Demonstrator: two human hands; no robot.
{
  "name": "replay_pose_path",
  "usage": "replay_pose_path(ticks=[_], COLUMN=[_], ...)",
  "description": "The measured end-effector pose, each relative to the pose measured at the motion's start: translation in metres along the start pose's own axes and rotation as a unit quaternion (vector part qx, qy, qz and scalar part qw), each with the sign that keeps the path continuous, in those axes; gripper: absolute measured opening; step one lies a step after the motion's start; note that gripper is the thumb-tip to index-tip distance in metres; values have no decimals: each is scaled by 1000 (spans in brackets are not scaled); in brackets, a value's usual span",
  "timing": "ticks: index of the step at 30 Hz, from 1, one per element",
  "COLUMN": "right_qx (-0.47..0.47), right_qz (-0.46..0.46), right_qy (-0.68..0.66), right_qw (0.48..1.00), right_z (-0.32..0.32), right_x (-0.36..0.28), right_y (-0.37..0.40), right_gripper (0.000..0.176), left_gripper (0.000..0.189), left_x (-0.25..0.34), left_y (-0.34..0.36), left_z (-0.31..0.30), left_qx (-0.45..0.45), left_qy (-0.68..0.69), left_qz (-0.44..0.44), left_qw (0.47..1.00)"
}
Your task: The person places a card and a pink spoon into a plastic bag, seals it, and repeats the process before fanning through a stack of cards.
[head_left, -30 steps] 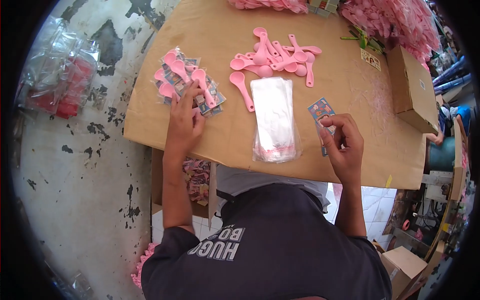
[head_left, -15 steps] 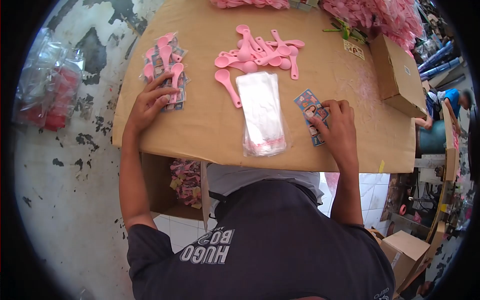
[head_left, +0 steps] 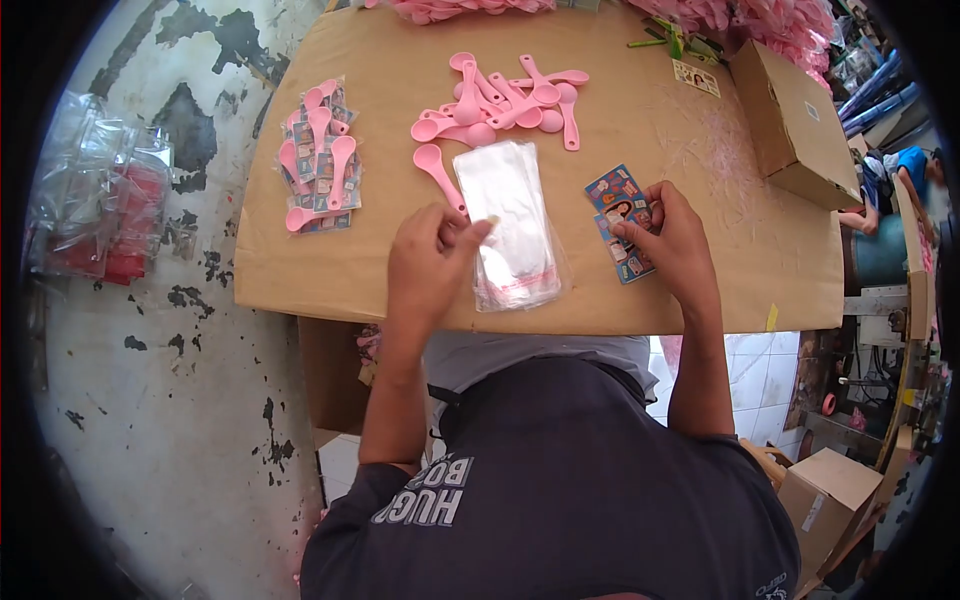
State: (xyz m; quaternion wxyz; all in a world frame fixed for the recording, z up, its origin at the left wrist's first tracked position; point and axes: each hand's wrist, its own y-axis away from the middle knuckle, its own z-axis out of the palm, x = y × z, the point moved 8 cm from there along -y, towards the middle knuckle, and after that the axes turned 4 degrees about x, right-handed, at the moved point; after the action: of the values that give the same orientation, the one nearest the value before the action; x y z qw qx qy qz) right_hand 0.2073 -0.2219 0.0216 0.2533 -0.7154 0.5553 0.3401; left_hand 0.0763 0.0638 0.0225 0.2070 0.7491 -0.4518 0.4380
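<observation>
My left hand [head_left: 432,258] is at the left edge of a stack of clear plastic bags [head_left: 512,235], its fingers loosely bent and the thumb apart from them, with nothing visible in it. A pink measuring spoon [head_left: 438,178] lies just beyond that hand. In my right hand [head_left: 672,240] are blue printed cards [head_left: 620,215], pinched between thumb and fingers and slightly fanned near the tabletop. More loose pink spoons [head_left: 510,105] form a heap behind the bags. At the left, packed spoons with cards [head_left: 322,160] lie in an overlapping pile.
A cardboard box [head_left: 790,125] stands at the table's right side, near green-handled snips [head_left: 675,40] and a small card [head_left: 696,78]. Pink packs [head_left: 740,25] are heaped at the back. Bagged material [head_left: 105,195] lies at far left; another person [head_left: 880,180] is at far right.
My left hand has left the packed pile and moved right to the bags. A further spoon shows at the bottom of that pile. My right hand still holds the cards, now more fanned.
</observation>
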Motion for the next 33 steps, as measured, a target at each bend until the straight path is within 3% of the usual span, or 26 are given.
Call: replay_pose_path(ticks=[2,4,7,9,15,17,19,20,22,23,25,28,29,30,31,33], right_qx=[13,106,136,129,145,152,152,149,39,39,-81,-162,-133,-136,-123,-117], right_qz=[-19,-121,-102,-78,-59,-69,-65,-65,6,7,27,11,-29,-30,-46,-61], right_qy=[-7,-24,-32,-82,-143,-129,-334,-332,-467,-464,-449,-351,-268,-266,-260,-253], right_qw=[1000,987,985,985,977,978,928,929,884,885,890,922,954,954,957,959], right_z=[4,-3,-10,-9,-12,-8,-2,0,21,25,53,78,82,85,85,84], right_x=[14,8,10,20,22,15,6,-1,-11,-17,-35,-47,-47,-46,-48,-51], right_y=[-1,2,9,7,13,15,19,22,25,28,35,40,39,40,40,42], right_gripper=[35,28,23,21,23,24,24,24,24,24,24,25,25,25,24,24], left_gripper=[43,45,42,34,19,19,20,20,20,19,18,19,18,18,18,17], left_x=[14,12,11,-1,-17,-5,2,0,-4,-5,-9,-24,-29,-28,-25,-28], left_y=[4,2,3,5,6,10,11,11,12,11,11,13,12,10,8,5], left_z=[8,13,15,14,13,5,4,4,4,3,3,0,0,-1,-4,0], left_qx=[64,59,58,62,119,119,116,116,114,116,118,129,119,109,113,83], left_qy=[-117,-87,-76,6,116,65,13,38,64,70,79,134,228,319,320,533], left_qz=[100,91,73,-20,39,64,86,84,80,77,73,47,39,31,29,-64], left_qw=[986,990,993,998,985,989,989,989,988,988,987,981,966,941,940,840])
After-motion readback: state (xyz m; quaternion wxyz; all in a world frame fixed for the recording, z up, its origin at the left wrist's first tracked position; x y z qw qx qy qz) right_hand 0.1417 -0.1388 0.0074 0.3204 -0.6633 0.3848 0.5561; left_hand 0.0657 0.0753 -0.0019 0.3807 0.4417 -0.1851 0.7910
